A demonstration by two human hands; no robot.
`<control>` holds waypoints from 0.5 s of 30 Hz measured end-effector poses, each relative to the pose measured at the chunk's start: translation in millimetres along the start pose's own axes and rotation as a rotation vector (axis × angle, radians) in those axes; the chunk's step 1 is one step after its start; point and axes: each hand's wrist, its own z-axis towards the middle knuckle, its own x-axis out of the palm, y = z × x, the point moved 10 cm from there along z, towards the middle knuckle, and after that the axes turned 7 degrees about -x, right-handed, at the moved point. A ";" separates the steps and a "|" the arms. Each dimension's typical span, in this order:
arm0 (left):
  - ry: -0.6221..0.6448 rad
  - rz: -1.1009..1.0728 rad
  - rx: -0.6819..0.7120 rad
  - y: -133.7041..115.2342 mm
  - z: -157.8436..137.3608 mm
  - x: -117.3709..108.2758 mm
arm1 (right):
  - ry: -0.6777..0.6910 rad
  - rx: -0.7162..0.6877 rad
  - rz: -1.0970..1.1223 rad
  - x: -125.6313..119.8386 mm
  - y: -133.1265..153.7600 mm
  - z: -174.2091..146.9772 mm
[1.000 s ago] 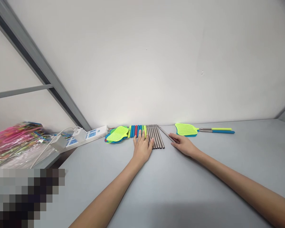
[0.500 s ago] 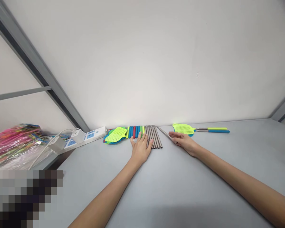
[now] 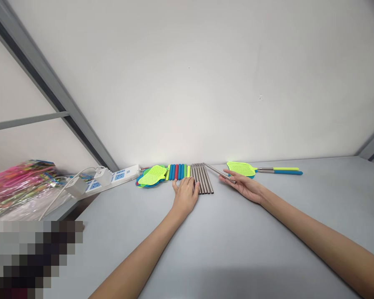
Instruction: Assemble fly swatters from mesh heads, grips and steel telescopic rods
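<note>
A row of coloured foam-like handles (image 3: 176, 171) lies beside a row of metal rods (image 3: 205, 179) on the table. My left hand (image 3: 185, 196) rests palm down over the near ends of the handles and the leftmost rods. Its thumb and little finger are spread, while the middle fingers bend down and their tips are hidden. Right of the row, my right hand (image 3: 247, 187) holds one metal rod (image 3: 217, 170) between thumb and fingers. This rod slants, its thin far end close to the top of the rod row.
Stacked mesh fly swatter heads (image 3: 152, 176) lie left of the handles. Fly swatters (image 3: 241, 168) with yellow and blue handles lie at right along the wall. A power strip (image 3: 124, 174) with plugs and cables borders the left edge, near plastic-wrapped colourful packages (image 3: 21, 187).
My right hand has turned more palm-up, and the rod's near end now shows above the fingers. The rod's far end moved slightly left. My left fingers have bent and drawn back a little.
</note>
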 end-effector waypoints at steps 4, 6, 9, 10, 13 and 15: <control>0.006 0.004 0.004 -1.5 -2.7 -0.1 | 0.025 0.016 0.055 3.1 -1.6 -1.1; 0.000 0.005 -0.005 -1.2 -3.6 -0.6 | 0.029 0.019 0.064 3.6 -2.1 -1.5; -0.009 -0.003 -0.020 -0.5 -3.9 -1.6 | 0.037 0.033 0.047 4.7 -3.0 -2.4; -0.009 -0.010 -0.023 -0.2 -3.6 -1.4 | 0.039 0.038 0.040 5.1 -3.2 -2.7; 0.006 -0.041 -0.022 1.4 -2.5 1.2 | 0.040 0.053 0.014 5.3 -3.8 -3.0; 0.017 -0.067 -0.019 3.1 -1.5 3.5 | 0.041 0.068 -0.006 4.9 -4.9 -2.7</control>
